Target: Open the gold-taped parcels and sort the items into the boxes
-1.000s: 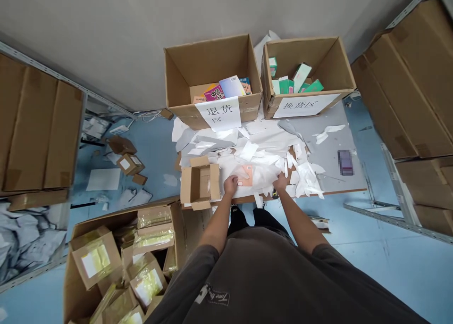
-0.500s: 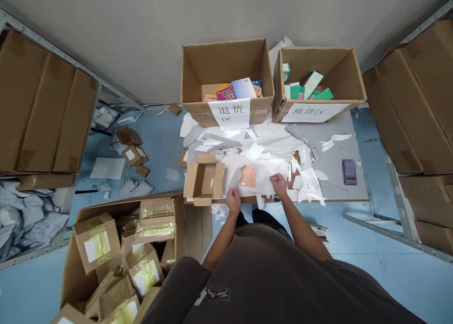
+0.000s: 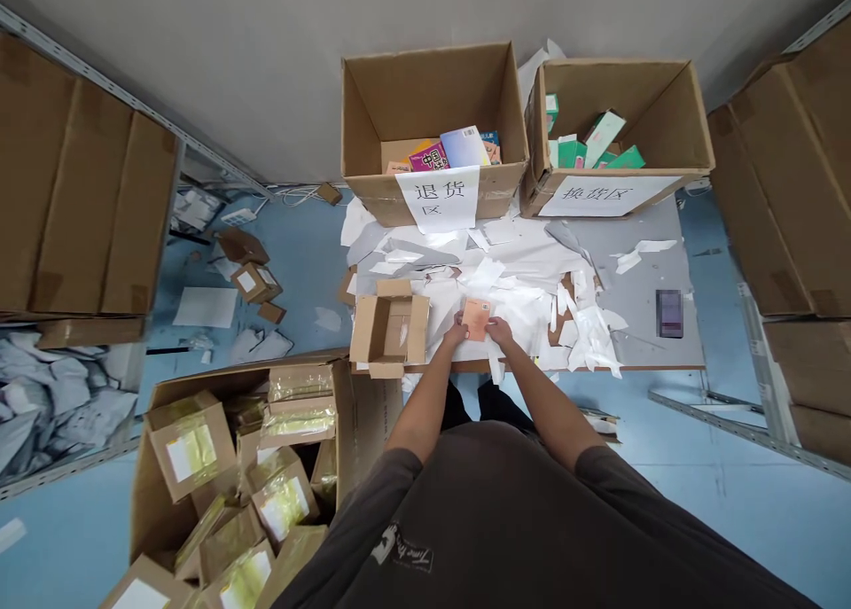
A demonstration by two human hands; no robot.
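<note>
Seen from above, at the near edge of the counter (image 3: 638,308): an orange booklet (image 3: 476,316), lying between the two bare hands, barcode patch at its far right corner. Left hand (image 3: 456,329): at the booklet's left edge, fingers grasping it. Right hand (image 3: 500,331): at the opposite edge, near its lower corner, fingers likewise grasping it. Whether clear of the counter or resting on it, impossible to tell. Beneath and around, torn white paper (image 3: 594,334), heaped chiefly to the right. Just left of the left hand, a small open box (image 3: 364,328), flaps spread. Along the back of the counter, two large open cartons side by side: in the left carton (image 3: 432,86), books (image 3: 464,148) with bright covers; in the right carton (image 3: 648,104), green-and-white boxes (image 3: 604,137). On each front, a white sheet with Chinese characters. Near the right end of the counter, a pixelated dark rectangle (image 3: 669,314). At lower left, below counter level, a big carton (image 3: 342,423) full of taped brown parcels (image 3: 283,500).
</note>
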